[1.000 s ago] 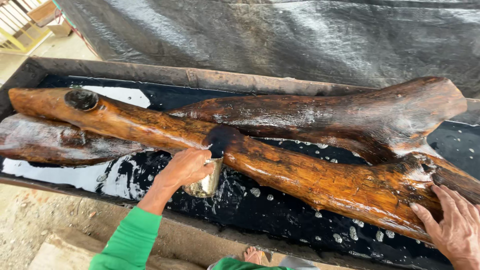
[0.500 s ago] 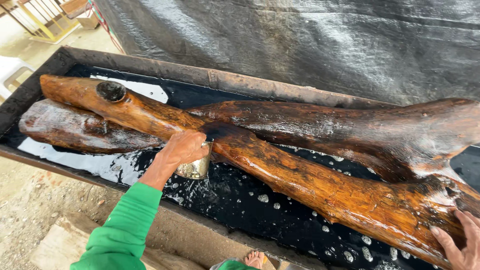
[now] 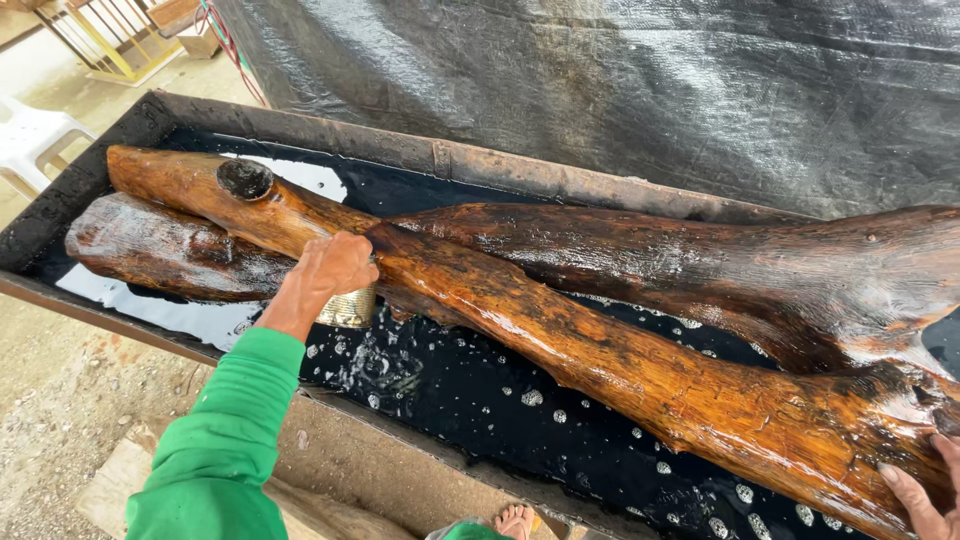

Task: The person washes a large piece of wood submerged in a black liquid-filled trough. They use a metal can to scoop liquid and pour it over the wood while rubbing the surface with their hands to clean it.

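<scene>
Presently: left hand [image 3: 338, 265] clamped on metal can [image 3: 349, 308], tipped against wet orange log [image 3: 560, 345] above dark liquid in trough [image 3: 130, 125]. Right hand [image 3: 925, 490] flat, fingers apart, steadying log end. Step judged: dousing log; next pour calls for refilling can.

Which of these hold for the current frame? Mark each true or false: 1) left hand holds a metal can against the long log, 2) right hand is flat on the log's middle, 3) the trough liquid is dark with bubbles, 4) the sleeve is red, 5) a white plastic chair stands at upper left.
1) True. The left hand closes its grip on a metal can held at the long log.
2) False. The right hand rests at the log's far right end.
3) True. The liquid in the trough is black and bubbly.
4) False. The sleeve is green.
5) True. The white chair stands outside the trough.
</scene>
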`<state>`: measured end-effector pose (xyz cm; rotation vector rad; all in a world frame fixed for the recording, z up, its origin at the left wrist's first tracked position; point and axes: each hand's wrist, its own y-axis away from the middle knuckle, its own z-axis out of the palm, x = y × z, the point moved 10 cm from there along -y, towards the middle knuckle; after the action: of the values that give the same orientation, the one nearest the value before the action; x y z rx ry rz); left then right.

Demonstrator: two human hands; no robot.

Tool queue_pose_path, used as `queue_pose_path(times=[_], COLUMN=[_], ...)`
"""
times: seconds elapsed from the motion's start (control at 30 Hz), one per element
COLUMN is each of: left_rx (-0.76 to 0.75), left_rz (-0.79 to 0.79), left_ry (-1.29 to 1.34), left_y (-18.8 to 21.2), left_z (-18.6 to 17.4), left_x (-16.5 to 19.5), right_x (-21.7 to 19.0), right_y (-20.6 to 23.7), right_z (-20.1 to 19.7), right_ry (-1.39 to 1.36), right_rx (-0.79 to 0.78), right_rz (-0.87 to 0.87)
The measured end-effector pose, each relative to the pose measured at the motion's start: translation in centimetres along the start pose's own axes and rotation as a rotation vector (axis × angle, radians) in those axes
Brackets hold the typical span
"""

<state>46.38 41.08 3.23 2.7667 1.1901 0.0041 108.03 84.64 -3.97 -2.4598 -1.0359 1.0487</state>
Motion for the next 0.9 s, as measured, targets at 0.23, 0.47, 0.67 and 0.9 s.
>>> queue_pose_path(times=[0.23, 0.47, 0.67, 0.9], left_rx=[-0.029, -0.090, -0.131, -0.171], left_rz=[0.119, 0.392, 0.655, 0.921], left_ry=[0.001, 0.162, 0.320, 0.316], left_y=[0.5, 3.2, 6.4, 9.0], left_z=[1.0, 1.5, -0.6, -2.6], left_x=[2.9, 12.9, 23.2, 34.7], right_x=[-0.6, 0.8, 1.2, 0.3], right_y=[0.3, 0.1, 0.6, 0.4], right_z=[-0.5, -0.6, -1.4, -2.0], right_ry=[0.013, 0.249, 0.584, 0.656], right_rx=[-0.012, -0.093, -0.180, -0.229], right_rz=[-0.036, -0.021, 0.001, 0.057])
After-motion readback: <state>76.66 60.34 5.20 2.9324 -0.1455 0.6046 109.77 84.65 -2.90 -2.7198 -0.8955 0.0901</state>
